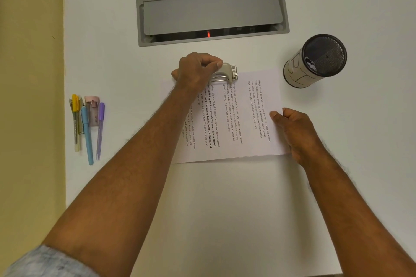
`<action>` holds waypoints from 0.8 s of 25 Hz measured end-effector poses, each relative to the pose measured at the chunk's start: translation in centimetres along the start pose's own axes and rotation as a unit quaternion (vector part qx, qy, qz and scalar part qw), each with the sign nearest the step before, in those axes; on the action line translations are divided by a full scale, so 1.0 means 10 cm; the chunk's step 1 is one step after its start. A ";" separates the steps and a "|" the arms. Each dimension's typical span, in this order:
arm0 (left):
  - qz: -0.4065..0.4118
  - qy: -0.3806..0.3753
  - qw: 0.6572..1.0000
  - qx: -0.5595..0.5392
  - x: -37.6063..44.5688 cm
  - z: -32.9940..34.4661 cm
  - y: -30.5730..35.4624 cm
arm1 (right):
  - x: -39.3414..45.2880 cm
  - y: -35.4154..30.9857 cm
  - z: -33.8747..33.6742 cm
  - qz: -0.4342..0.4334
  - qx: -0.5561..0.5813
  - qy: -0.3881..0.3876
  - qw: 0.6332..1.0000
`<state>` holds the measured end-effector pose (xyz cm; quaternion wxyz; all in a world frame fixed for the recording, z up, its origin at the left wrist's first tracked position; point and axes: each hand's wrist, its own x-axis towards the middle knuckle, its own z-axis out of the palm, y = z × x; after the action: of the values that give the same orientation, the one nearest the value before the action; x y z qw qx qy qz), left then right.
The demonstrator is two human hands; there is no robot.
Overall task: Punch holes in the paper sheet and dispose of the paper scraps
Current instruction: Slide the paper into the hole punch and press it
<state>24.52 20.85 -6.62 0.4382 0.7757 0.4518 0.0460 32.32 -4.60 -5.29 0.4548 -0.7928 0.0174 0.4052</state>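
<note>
Left hand [198, 69] is clamped over the hole punch [228, 73] at the paper's [243, 119] far edge, right hand [292, 132] pinching its right edge on the bench [225, 209]. If that pinch slackens, holes probably land crooked. Scraps could scatter short of the cup [315, 60].

Left hand [195, 69] curled over a beige hole punch [227, 73] w/ the far edge of the printed paper sheet [236, 119] in it. Right hand [292, 132] pinches the sheet's right edge, thumb on top. White table [225, 209]. Mesh cup [315, 60] stands just beside the sheet's far-right corner; pens [87, 123] lie well apart at left. Grey hatch [211, 7] behind.
</note>
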 end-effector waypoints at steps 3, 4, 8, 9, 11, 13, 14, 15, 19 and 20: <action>-0.011 0.008 1.000 0.015 0.03 0.03 -0.01 | 0.00 -0.01 0.01 0.003 0.002 0.002 1.000; -0.012 0.008 1.000 0.020 0.05 0.04 -0.02 | 0.00 -0.01 0.01 0.003 0.002 0.003 1.000; -0.020 0.014 0.998 0.057 0.11 0.11 0.00 | -0.01 -0.03 0.01 0.005 0.002 0.001 1.000; -0.022 0.017 0.997 0.068 0.12 0.13 -0.01 | -0.02 -0.03 0.01 0.004 0.003 0.000 1.000; -0.025 0.026 0.997 0.073 0.13 0.15 -0.02 | -0.03 -0.04 0.01 0.001 0.001 0.000 1.000; -0.027 0.027 0.997 0.074 0.13 0.16 -0.02 | -0.04 -0.05 0.01 0.001 0.001 0.000 1.000; -0.028 0.026 0.996 0.075 0.13 0.15 -0.02 | -0.04 -0.06 0.01 0.003 0.003 0.001 1.000; -0.029 0.026 0.996 0.075 0.14 0.15 -0.02 | -0.05 -0.06 0.01 0.004 0.004 0.001 1.000; -0.027 0.023 0.997 0.066 0.10 0.13 0.00 | -0.05 -0.05 0.02 0.000 0.006 0.001 1.000; -0.022 0.016 0.998 0.058 0.09 0.12 -0.01 | -0.05 -0.04 0.02 -0.001 0.005 0.002 1.000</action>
<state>25.52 20.81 -7.69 0.3862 0.7889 0.4775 0.0227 32.07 -4.36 -4.71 0.4592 -0.7915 0.0199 0.4029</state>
